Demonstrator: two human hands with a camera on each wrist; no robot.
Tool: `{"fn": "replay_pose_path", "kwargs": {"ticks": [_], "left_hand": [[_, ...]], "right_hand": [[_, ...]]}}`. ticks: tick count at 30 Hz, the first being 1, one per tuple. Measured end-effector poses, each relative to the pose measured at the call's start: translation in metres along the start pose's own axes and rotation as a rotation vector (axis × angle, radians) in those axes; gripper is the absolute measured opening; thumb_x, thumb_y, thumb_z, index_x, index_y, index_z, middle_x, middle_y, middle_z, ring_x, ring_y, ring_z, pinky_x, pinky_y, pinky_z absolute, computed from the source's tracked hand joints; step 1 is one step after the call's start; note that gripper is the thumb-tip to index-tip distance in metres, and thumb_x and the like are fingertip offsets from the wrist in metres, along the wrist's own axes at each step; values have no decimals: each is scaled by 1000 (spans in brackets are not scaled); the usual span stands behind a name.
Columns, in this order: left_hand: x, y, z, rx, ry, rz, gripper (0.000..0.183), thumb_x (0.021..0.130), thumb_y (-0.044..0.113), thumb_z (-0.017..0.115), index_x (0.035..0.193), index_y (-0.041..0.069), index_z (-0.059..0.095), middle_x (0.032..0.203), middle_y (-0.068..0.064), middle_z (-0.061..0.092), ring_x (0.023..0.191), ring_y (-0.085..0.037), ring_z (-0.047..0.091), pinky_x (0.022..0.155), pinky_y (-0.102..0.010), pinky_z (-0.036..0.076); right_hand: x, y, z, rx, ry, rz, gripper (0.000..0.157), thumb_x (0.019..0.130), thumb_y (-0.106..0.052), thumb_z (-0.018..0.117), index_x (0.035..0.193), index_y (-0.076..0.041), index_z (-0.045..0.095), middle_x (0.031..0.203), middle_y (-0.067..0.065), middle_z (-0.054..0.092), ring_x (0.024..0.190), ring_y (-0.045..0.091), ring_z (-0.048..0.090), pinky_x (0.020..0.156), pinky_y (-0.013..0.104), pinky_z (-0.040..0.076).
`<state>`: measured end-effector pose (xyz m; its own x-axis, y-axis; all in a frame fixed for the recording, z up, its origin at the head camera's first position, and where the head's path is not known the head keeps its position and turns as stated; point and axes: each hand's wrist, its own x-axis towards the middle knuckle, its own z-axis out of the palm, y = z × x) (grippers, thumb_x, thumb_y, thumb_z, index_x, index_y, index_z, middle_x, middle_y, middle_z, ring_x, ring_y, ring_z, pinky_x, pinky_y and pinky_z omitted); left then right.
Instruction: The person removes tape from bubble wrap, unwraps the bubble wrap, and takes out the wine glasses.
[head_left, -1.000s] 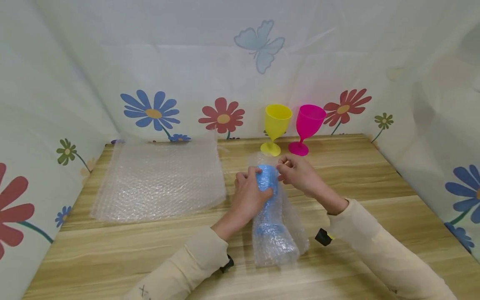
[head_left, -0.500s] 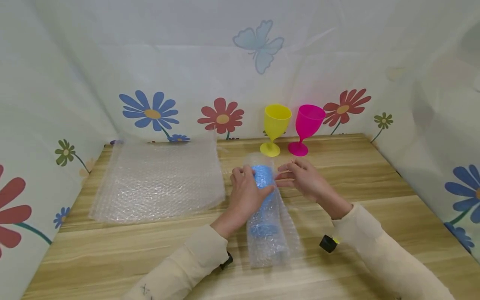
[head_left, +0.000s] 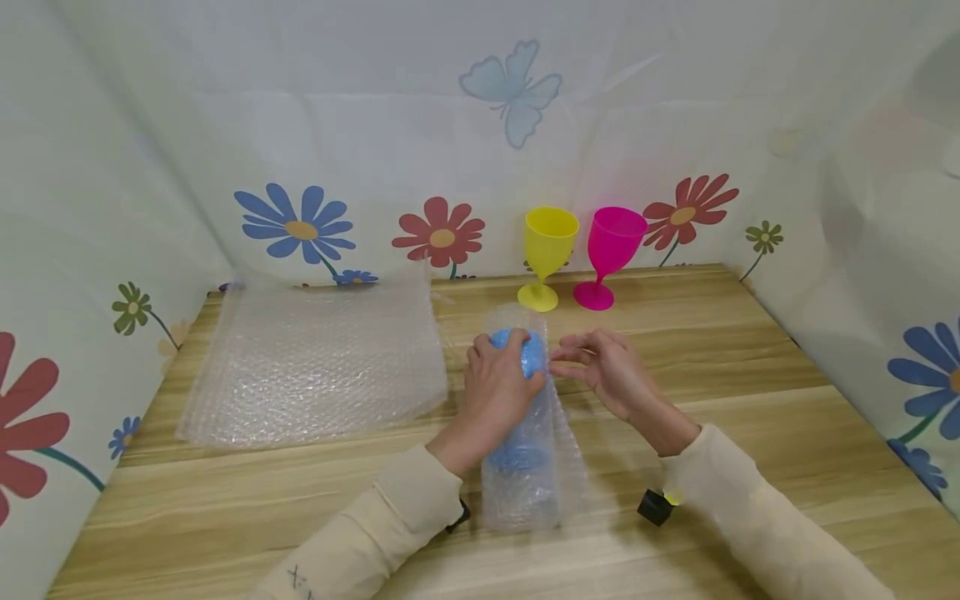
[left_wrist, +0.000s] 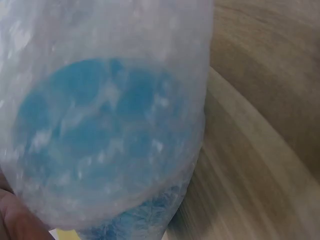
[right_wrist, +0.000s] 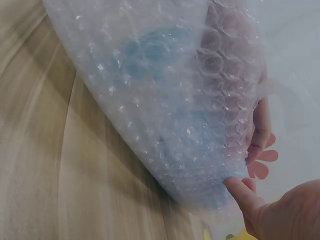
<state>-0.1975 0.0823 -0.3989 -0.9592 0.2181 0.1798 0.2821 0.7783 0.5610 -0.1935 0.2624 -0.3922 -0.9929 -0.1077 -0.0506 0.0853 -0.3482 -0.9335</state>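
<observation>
A blue goblet lies rolled inside bubble wrap, its wide cup end away from me. My left hand grips the wrapped cup from above, fingers and thumb curled over it. At the right side of the roll, my right hand pinches the edge of the wrap with thumb and fingertips. Blue shows through the clear plastic in the left wrist view. From the right wrist, the thumb sits at the narrow end of the bubbly sheet. A loose flap trails from the roll's right side.
A yellow goblet and a pink goblet stand upright at the table's back edge. Flat sheets of bubble wrap lie on the left of the wooden table. Flower-printed cloth encloses the back and sides.
The wrapped roll has turned and shifted slightly left, and its loose flap has drawn in. My left hand has moved further over the cup; my right hand has lowered slightly, its fingers straighter.
</observation>
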Motion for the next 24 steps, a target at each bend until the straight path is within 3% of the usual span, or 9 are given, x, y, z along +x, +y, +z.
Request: {"fn": "replay_pose_path", "kwargs": {"ticks": [7, 14, 19, 24], "left_hand": [[0, -1, 3, 24, 0, -21, 53, 95, 40, 74, 138, 15, 55, 131, -23, 45, 113, -42, 50, 97, -56, 43], [1, -2, 3, 5, 3, -25, 55, 93, 38, 78, 133, 12, 52, 128, -21, 48, 111, -42, 53, 95, -54, 44], [-1, -2, 1, -2, 12, -5, 53, 93, 35, 78, 131, 10, 51, 124, -23, 50, 107, -44, 54, 93, -54, 44], [-2, -2, 2, 25, 24, -5, 52, 94, 36, 77, 131, 10, 51, 123, -23, 50, 103, -43, 55, 88, -53, 46]], "right_hand": [[1, 4, 1, 44, -7, -6, 38, 108, -4, 25, 97, 9, 59, 99, 9, 65, 96, 25, 69, 92, 46, 57], [-8, 1, -8, 56, 7, -56, 42, 110, -5, 28, 101, 0, 69, 103, 8, 67, 100, 25, 70, 93, 43, 57], [-21, -3, -22, 16, 53, -79, 35, 111, -7, 32, 99, 2, 63, 103, 8, 67, 98, 24, 71, 93, 42, 57], [-30, -3, -34, -78, 105, -47, 26, 112, -8, 37, 105, 6, 57, 100, 9, 67, 97, 24, 72, 96, 42, 54]]}}
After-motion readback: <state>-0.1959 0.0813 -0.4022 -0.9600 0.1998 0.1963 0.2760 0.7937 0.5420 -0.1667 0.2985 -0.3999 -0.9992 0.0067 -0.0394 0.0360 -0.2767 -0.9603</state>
